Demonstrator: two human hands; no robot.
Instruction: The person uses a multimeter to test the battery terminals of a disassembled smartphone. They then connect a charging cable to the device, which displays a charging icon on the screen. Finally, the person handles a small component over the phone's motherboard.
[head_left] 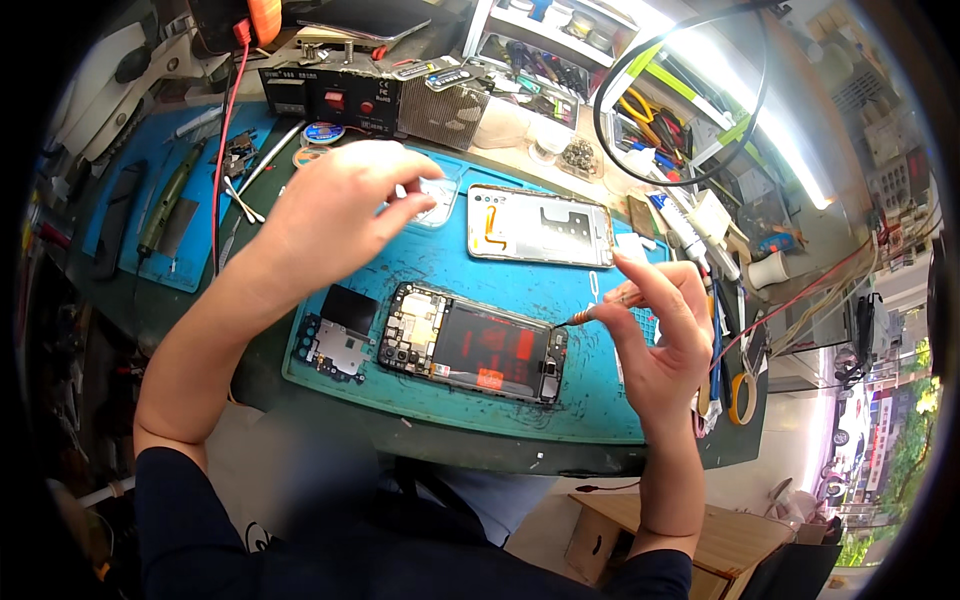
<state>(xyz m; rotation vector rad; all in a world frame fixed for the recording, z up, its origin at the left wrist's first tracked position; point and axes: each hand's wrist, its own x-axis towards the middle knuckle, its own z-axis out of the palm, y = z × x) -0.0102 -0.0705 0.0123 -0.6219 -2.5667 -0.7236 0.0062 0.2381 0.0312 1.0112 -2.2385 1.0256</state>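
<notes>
An opened phone (pixel 470 343) lies on the blue work mat, its dark battery and circuit board exposed. My right hand (pixel 662 335) pinches a slim screwdriver (pixel 583 317) with a copper-coloured handle, its dark tip at the phone's right end. Over a small clear plastic box (pixel 437 203) is my left hand (pixel 345 205), thumb and fingers drawn together; whatever they grip is too small or hidden to name. Behind the phone rests a detached phone back frame (pixel 540 228) with an orange flex strip. Left of the phone sits a metal cover plate (pixel 338 347) with a black sheet attached.
A black power supply box (pixel 335 103) stands at the back, near solder spools (pixel 323 133). Cotton swabs (pixel 243 202) and a green pen-shaped tool (pixel 170 200) lie at left. Tubes and hand tools crowd the right edge, beside a yellow tape roll (pixel 742 398). A black cable loop (pixel 597 100) hangs overhead.
</notes>
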